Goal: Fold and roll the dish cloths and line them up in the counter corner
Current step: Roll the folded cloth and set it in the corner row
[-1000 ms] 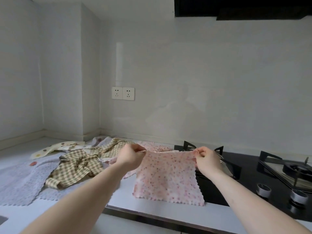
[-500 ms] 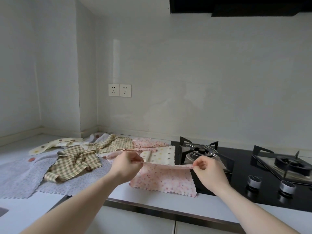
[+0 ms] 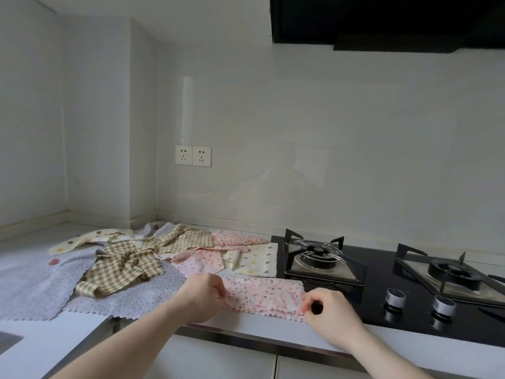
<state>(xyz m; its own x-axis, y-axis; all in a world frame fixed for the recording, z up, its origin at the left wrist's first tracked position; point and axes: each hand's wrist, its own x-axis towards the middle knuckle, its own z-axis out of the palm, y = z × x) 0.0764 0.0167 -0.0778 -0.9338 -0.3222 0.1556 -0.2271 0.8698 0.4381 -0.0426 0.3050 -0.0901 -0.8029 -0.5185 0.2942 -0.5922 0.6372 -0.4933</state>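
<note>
Pale glossy wall [image 3: 341,132], double socket [image 3: 193,155], black hood [image 3: 382,20], gas hob [image 3: 410,283], white counter [image 3: 27,348]

On my screen I see a pink cloth [image 3: 266,295] with small red and orange dots, folded at the front edge of the white tabletop [image 3: 273,328]. Behind it lies a cream cloth [image 3: 257,259] with yellow and grey dots. On the left is a cloth with olive and cream checks [image 3: 123,269], on top of a pale lilac cloth [image 3: 41,291] with small grey dots. Another cream cloth [image 3: 79,240] has big brown spots. The stove [image 3: 382,302] is glossy black, with silver knobs [image 3: 395,298]. The wall [image 3: 328,160] is pale grey-white and the sockets [image 3: 193,155] are white.
</note>
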